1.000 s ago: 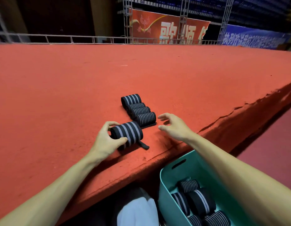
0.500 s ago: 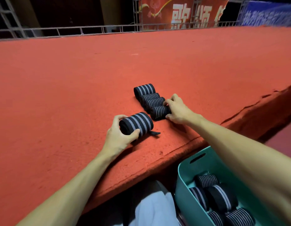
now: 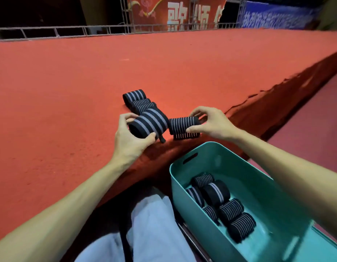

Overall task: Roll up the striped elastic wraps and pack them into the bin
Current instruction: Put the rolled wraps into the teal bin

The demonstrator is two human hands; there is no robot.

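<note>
Your left hand [image 3: 129, 140] and right hand [image 3: 214, 125] extend from bare forearms [image 3: 69, 205], uncovered as far as the view shows. You wear pale blue-grey trousers [image 3: 154, 224], loosely creased, seen at bottom centre.

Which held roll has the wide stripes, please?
The left roll, gripped by the left hand; the right roll, in the right hand, has thin stripes.
</note>
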